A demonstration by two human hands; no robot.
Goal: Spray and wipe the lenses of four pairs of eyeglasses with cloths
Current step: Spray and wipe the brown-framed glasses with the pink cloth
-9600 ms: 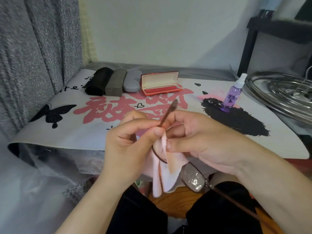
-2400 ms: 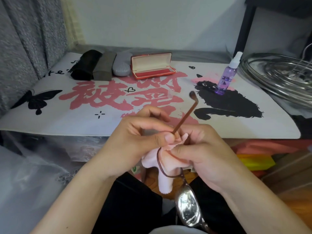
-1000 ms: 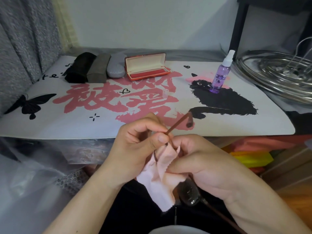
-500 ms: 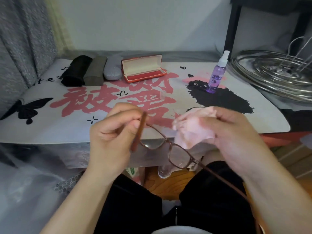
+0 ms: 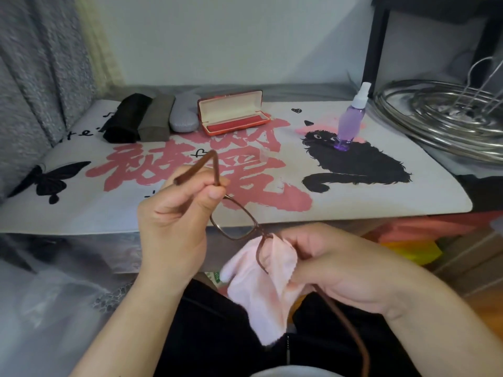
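While one brown-framed pair of eyeglasses [image 5: 236,222] is held in the air in front of the table [image 5: 381,202], its bent temple tip is pinched between the thumb and fingers of the left hand [image 5: 174,221], which is clenched around that arm. The lens nearer the left hand is seen bare, with the table edge showing through it. The other lens is covered by a pink cloth [image 5: 261,281], which is pressed against it by the right hand [image 5: 334,265]; that hand is closed on the cloth and the frame together, the thumb lying on top. The loose end of the cloth is left hanging down over dark clothing at the lap. The second temple arm is seen running from under the right hand toward the bottom edge of the view.

Farther back on the table, a purple spray bottle [image 5: 349,123] with a white nozzle is stood upright on the black cat printed on the mat [image 5: 81,213], well apart from both hands. At the far side a red glasses case [image 5: 232,112] is laid open, its cream lid raised. Just beside it, to the left, three closed cases are set in a row: a grey case [image 5: 183,115], an olive case [image 5: 158,119] and a black case [image 5: 125,121], each touching its neighbour. Coiled metal rings [image 5: 435,123] are seen at the right, past the mat's end.
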